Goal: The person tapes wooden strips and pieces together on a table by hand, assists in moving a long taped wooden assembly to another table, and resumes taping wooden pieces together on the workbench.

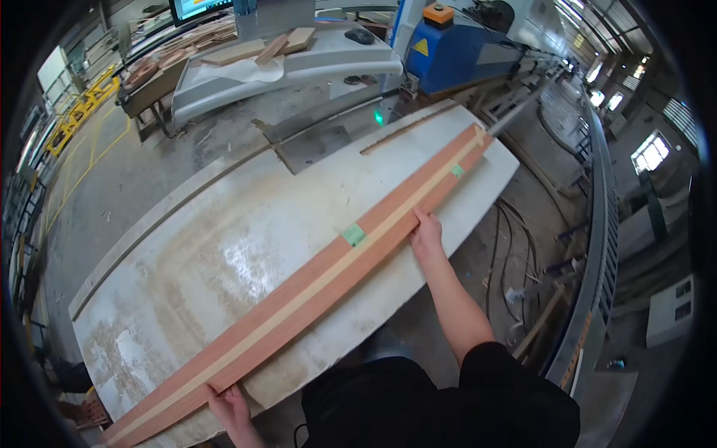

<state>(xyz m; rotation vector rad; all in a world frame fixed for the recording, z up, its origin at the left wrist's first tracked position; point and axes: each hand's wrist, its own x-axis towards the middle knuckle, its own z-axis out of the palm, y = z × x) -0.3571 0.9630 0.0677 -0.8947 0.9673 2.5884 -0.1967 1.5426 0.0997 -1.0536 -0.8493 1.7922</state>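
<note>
A long reddish-brown wooden board (pixel 287 319) with a pale lengthwise stripe lies diagonally over the worn white worktable (pixel 216 224). Two pieces of green tape, one near the middle (pixel 353 235) and one toward the far end (pixel 457 171), are stuck on it. My left hand (pixel 230 409) grips the board's near edge toward its lower-left end, thumb on top. Farther up the same edge, my right hand (pixel 426 235) holds it with the thumb on top as well. The fingers of both hands are partly hidden below the board.
Behind the worktable stands a grey console (pixel 299 71) with wood offcuts and a black mouse on it. A blue machine housing (pixel 448 60) is at the back right. Cables (pixel 515 254) hang or lie at the right, beside a long rail (pixel 597 246).
</note>
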